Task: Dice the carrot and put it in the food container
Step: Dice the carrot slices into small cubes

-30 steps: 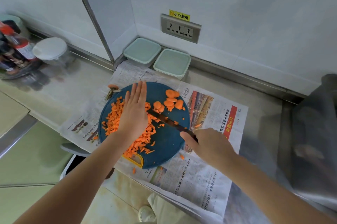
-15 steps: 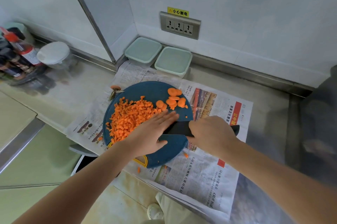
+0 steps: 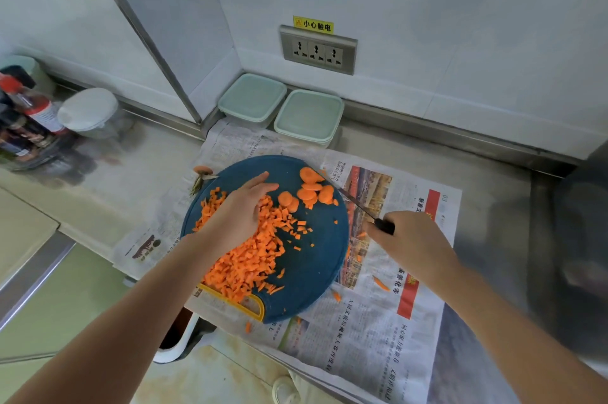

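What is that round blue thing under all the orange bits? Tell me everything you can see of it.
It is a cutting board, round, dark blue, plastic by its look, with a yellow-rimmed grip slot at its near edge. It lies flat on a newspaper. Its left half is covered with diced carrot, and carrot slices sit near its far rim. The left hand lies over the dice.

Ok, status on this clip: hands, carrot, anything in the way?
Left hand flat over diced carrot. Right hand grips knife. Slices uncut; containers lidded.
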`<state>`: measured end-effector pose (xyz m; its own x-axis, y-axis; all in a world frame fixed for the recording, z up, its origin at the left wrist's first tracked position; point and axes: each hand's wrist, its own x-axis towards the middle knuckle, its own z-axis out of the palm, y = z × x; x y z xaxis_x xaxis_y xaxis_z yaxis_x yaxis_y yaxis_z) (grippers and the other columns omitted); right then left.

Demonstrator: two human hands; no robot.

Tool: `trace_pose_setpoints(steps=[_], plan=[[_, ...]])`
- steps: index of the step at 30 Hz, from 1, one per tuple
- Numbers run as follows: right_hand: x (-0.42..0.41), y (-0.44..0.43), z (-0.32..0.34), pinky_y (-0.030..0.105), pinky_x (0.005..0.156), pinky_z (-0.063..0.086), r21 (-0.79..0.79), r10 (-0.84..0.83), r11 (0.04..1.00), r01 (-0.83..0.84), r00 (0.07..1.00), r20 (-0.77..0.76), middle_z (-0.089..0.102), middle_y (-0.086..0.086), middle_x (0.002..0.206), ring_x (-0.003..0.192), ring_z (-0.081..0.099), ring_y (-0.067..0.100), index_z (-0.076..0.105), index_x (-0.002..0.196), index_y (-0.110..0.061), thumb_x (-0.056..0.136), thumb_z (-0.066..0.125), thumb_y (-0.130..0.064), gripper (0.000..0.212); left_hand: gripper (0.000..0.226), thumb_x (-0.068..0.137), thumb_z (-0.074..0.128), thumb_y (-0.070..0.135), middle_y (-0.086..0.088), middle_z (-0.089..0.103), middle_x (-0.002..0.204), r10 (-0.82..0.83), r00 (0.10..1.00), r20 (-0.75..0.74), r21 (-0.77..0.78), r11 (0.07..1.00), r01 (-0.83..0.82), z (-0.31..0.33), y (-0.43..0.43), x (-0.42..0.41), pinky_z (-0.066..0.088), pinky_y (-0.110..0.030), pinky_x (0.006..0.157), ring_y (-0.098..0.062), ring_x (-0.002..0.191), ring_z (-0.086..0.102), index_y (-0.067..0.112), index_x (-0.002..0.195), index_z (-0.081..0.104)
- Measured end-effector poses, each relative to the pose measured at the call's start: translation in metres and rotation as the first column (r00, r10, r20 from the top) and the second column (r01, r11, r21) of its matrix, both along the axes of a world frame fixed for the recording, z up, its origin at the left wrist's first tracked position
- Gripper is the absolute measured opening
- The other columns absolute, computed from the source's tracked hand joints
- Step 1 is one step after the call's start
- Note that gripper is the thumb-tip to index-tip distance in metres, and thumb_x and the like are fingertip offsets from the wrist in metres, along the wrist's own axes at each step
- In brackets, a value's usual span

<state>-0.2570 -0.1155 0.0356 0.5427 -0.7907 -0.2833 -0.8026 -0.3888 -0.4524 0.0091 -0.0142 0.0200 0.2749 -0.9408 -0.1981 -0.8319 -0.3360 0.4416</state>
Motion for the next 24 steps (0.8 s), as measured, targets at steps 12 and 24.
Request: trace_pose_setpoints(steps=[12, 24], plan=[[0.029, -0.019, -0.023, 0.013, 0.034, 0.029, 0.197, -0.241, 0.959, 0.203, 0.950, 0.197, 0.043, -0.003, 0.046, 0.035, 0.037, 0.006, 0.053, 0.060, -0.015, 0.096, 0.053, -0.042, 0.045, 0.048, 0.097, 0.051, 0.013, -0.004, 0.042, 0.147, -0.178, 0.984, 0.000, 0.142, 0.974, 0.177, -0.007, -0.104, -0.002, 0.030, -0.032, 0.107, -0.021, 0.133, 0.039, 0.022, 0.143, 0.041], [0.018, -0.016, -0.044, 0.013, 0.033, 0.029, 0.261, -0.309, 0.933, 0.249, 0.924, 0.224, 0.045, -0.001, 0.048, 0.037, 0.039, 0.009, 0.052, 0.058, -0.012, 0.094, 0.054, -0.044, 0.049, 0.039, 0.088, 0.066, 0.015, -0.003, 0.061, 0.120, -0.020, 0.998, -0.066, 0.052, 0.998, 0.023, -0.031, -0.104, 0.000, 0.046, -0.032, 0.096, -0.018, 0.109, 0.059, 0.016, 0.126, 0.056]])
